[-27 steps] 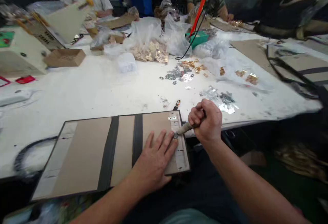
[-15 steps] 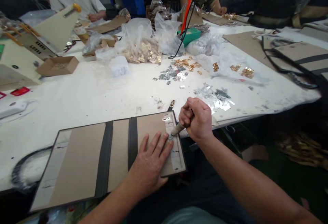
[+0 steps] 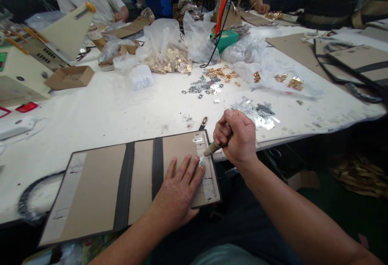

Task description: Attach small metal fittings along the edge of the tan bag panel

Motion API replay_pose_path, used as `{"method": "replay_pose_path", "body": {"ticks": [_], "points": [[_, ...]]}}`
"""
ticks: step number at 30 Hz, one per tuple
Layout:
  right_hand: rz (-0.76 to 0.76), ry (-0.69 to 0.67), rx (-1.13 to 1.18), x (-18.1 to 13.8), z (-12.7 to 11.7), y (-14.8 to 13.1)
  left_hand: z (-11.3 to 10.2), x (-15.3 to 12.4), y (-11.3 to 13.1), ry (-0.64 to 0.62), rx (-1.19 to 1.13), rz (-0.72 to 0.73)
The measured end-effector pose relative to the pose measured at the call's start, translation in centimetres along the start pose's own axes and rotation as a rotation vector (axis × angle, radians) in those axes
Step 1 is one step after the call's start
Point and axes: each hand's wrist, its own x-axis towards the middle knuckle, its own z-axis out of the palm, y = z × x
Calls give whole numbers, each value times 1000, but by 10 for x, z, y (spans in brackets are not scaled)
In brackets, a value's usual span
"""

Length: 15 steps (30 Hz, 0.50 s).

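Bright even overhead light, soft shadows, edges warped/blurry.

Your right hand (image 3: 238, 137) has lifted the tool (image 3: 212, 148) off the small metal fitting (image 3: 202, 161), tip now just above it.

left hand (image 3: 177, 194) flat, right hand (image 3: 238, 137) fisted

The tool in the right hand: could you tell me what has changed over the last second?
The right hand has lifted the tool, so its tip is now off the small metal fitting. The left hand stays flat on the board, fingertips beside the fitting.
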Motion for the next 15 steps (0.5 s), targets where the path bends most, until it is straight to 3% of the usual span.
{"method": "replay_pose_path", "body": {"ticks": [9, 11, 15], "points": [[-45, -271, -427, -5, 25, 1, -4, 1, 4, -29, -69, -20], [-20, -242, -371, -5, 19, 2, -5, 1, 4, -26, -83, -17], [27, -19, -97, -4, -1, 1, -6, 2, 4, -27, -102, -5]]}}
